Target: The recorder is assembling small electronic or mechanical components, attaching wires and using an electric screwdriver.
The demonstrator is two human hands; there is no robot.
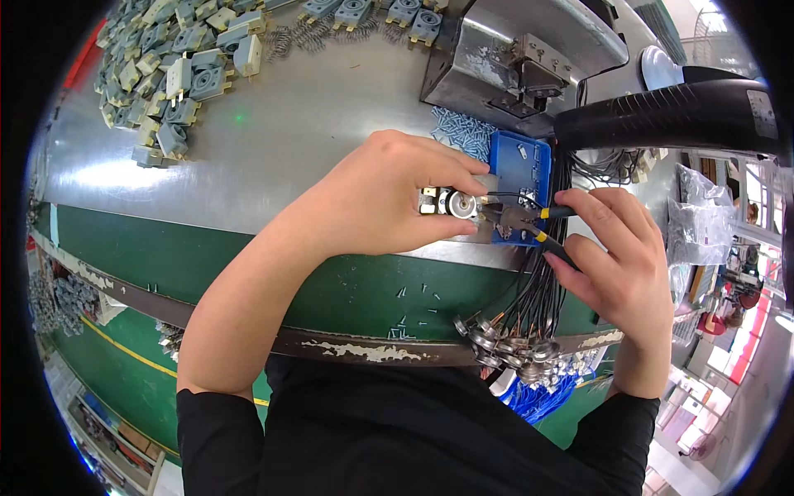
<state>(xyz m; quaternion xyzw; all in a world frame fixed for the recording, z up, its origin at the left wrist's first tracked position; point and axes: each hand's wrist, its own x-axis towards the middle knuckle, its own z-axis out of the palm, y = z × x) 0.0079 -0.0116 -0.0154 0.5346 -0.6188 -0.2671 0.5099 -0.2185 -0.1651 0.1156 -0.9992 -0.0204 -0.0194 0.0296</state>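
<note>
My left hand (376,194) pinches a small switch-like part with a round silver disc (462,205) between thumb and fingers, just above the bench's front section. Pliers (519,219) with black-and-yellow handles are gripped in my right hand (620,248), their handles spread apart. The plier jaws point left at the part's right side; whether they touch it is too small to tell. A thin black wire (517,195) runs by the jaws. Under the pliers lies a blue tray (543,161) with small metal pieces in it.
Loose screws (463,132) are piled beside the tray, below a metal fixture (488,62). Grey housings (157,83) heap at the far left, near springs (310,35). A bundle of black leads with round metal ends (513,343) hangs over the front edge. A black arm (662,116) juts in from the right.
</note>
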